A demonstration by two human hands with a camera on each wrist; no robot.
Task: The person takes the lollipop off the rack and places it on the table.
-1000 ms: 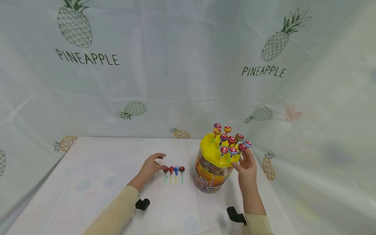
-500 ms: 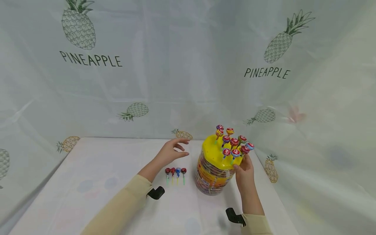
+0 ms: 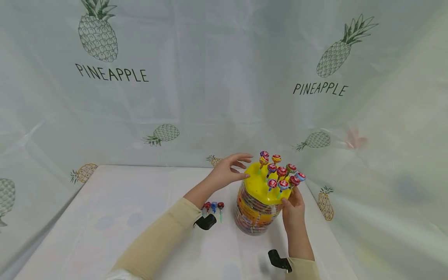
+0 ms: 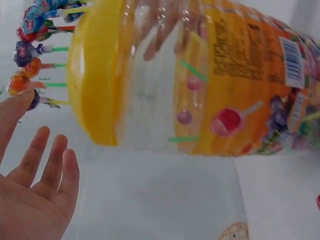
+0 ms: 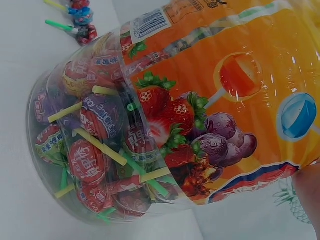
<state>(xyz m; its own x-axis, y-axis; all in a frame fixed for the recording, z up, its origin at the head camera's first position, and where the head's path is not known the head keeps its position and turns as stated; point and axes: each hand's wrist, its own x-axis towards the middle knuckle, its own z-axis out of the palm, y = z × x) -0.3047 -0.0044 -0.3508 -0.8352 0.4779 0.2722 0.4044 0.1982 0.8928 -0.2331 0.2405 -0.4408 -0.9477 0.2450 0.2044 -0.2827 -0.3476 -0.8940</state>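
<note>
Covering the forearms nearest to the camera are the pale sleeves [image 3: 157, 243], and a black wrist piece [image 3: 205, 222] sits at each wrist. Under them extends the white table [image 3: 87, 229], its surface marked by faint bluish dots. On it, just left of the jar, lies a short row of lollipops [image 3: 221, 206], sticks toward the person, partly hidden by the left wrist. The jar [image 3: 255, 221] stands on the right half of the table; through its clear lower wall one sees many wrapped sweets [image 5: 90, 162], below an orange label [image 5: 200, 100]. The right grip [image 3: 293, 206], a bare hand, holds the jar at the rim of its yellow lid [image 3: 257, 186], thumb in front, fingers around the right side. Upright lollipops [image 3: 281, 172] crowd on this lid. The left grip [image 3: 225, 173], also bare, is at the left of the lid, thumb and fingers well parted, holding nothing; whether the thumb touches the lid I cannot tell. Behind the table's far edge hangs a pale, wrinkled curtain [image 3: 224, 77], continuing along both sides, printed with green and orange pineapples [image 3: 98, 38] and the word PINEAPPLE [image 3: 112, 74].
</note>
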